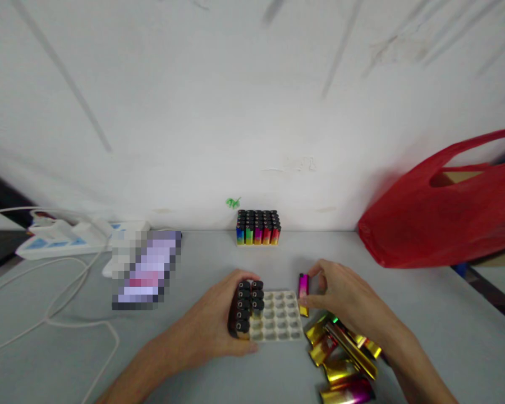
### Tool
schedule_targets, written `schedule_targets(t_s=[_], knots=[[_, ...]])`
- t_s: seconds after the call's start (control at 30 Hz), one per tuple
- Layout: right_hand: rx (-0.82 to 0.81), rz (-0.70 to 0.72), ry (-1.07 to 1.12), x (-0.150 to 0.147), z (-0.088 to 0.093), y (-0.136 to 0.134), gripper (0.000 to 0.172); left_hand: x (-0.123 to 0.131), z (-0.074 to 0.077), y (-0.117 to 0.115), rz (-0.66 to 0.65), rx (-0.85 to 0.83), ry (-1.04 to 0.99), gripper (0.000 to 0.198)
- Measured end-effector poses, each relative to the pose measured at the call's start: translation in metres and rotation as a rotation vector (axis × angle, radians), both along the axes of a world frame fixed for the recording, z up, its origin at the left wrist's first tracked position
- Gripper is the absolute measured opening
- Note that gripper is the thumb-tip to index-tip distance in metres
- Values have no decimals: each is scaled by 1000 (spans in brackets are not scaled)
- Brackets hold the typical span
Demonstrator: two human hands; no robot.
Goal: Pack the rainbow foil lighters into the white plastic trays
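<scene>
My left hand (208, 320) is wrapped round the left end of a white tray (295, 338) with rows of small sockets. Black-topped lighters (243, 304) stand upright in the tray's leftmost column, with a few more in the column beside it. The remaining columns show bare sockets. Just past the tray's right edge, my right hand (345, 289) has its thumb and fingers on a pink and yellow lighter (303, 287). Below that hand lies a loose heap of shiny gold, red and pink lighters (340, 370), partly covered by the wrist.
A full block of colourful lighters (258, 229) stands against the wall at the back. On the left are a phone (149, 269), a white power strip (67, 238) and trailing white cables (82, 322). A red plastic bag (441, 219) sits at the back right.
</scene>
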State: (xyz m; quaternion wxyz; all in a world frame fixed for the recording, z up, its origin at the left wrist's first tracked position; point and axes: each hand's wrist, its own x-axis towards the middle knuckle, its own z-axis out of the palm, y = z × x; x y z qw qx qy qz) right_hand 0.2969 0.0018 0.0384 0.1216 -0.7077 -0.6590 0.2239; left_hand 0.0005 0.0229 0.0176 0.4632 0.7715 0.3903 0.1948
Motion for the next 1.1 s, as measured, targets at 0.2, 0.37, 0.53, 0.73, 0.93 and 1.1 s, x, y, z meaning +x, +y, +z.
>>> schedule_targets(t_s=[0.2,0.37,0.53,0.73,0.93,1.1], knots=[[120,30,45,-19,-13,3,7,0,0,0,4,-4,11,83],[221,60,-97,-31,-21,3,21,0,-1,0,8,18,8,85],[285,146,-225,-33,-28,6,9,1,-2,0,10,40,7,86],[331,239,-351,-37,-29,8,17,0,-2,0,10,37,-7,87],[346,187,-320,-39,-29,8,26,0,-4,0,9,38,-1,88],[366,126,-83,-40,-24,4,11,0,-4,-1,10,29,-13,86]])
